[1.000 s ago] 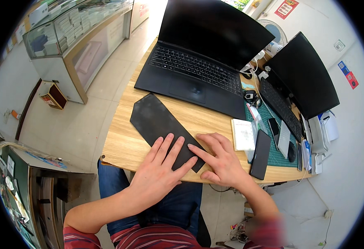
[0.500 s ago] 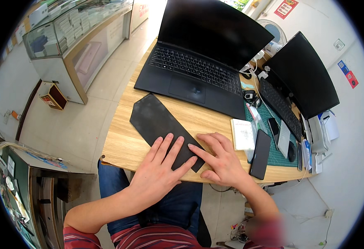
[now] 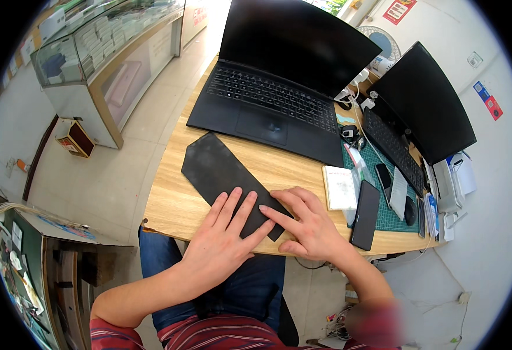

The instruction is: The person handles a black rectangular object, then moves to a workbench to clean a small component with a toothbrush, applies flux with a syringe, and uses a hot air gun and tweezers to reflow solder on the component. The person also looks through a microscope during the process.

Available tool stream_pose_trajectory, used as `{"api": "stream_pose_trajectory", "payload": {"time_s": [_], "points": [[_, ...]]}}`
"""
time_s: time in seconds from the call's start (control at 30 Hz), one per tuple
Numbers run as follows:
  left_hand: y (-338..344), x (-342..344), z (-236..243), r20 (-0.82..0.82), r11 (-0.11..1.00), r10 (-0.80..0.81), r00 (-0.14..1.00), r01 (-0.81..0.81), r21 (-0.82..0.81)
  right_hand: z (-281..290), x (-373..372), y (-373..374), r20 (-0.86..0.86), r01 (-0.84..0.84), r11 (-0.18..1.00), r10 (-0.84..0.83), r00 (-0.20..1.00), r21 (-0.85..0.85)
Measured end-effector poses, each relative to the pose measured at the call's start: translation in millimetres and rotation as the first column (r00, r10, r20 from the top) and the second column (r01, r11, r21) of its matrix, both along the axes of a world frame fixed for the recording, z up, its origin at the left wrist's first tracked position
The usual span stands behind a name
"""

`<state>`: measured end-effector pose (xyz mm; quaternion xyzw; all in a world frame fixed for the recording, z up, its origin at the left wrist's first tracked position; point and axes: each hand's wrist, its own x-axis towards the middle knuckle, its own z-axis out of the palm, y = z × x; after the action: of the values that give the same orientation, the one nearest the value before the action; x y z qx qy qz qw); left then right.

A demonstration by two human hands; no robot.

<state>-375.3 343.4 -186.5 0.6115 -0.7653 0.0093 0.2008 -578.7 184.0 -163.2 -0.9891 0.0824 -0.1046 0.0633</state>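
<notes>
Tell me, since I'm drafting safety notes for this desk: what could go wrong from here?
The nearer black phone lies close to the front edge of the desk, beside the right hand; that arm might knock it off.

The flat black piece has one corner near the same edge and could slip over if the left hand pulled it back.

Its far end lies near the black laptop, so a forward push might slide it into the laptop.
</notes>
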Motion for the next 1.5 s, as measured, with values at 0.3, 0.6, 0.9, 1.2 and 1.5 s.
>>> {"api": "stream_pose_trajectory", "payload": {"time_s": [0.3,0.6,0.9,1.2,1.5], "points": [[0.4,1.2,2.4,0.010,1.000,-0.002,1.000,0.002,0.019,2.9,0.8,0.8,0.015,0.002,1.000,-0.002,1.000,-0.012],[-0.1,0.2,3.4,0.044,1.000,-0.007,0.999,0.007,0.005,1.9,0.6,-0.3,0.029,-0.007,1.000,0.007,1.000,-0.015],[0.7,-0.2,1.8,0.041,1.000,-0.011,0.999,0.011,-0.002,-1.9,-1.2,0.1,0.046,0.015,1.000,-0.014,0.999,-0.022],[1.4,-0.2,2.5,0.018,1.000,-0.014,1.000,0.014,0.006,3.7,-0.2,3.2,0.038,0.030,1.000,-0.029,0.999,-0.009],[1.7,0.5,4.1,0.002,1.000,-0.015,1.000,0.015,0.011,3.1,0.2,2.8,0.036,0.025,1.000,-0.025,0.999,-0.003]]}}
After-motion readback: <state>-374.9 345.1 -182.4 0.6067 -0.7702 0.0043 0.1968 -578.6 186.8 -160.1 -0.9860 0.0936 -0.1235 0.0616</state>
